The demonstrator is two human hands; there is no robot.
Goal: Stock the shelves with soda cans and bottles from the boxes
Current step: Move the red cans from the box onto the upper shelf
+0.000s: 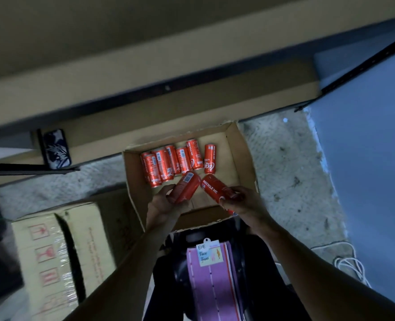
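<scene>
Head view, open cardboard box (240,154) holding red soda cans (175,162), hands (242,198) gripping two.

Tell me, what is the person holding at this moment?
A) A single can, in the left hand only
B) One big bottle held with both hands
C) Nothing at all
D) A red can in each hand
D: the left hand grips one red can and the right hand grips a second red can, both over the open cardboard box.
</scene>
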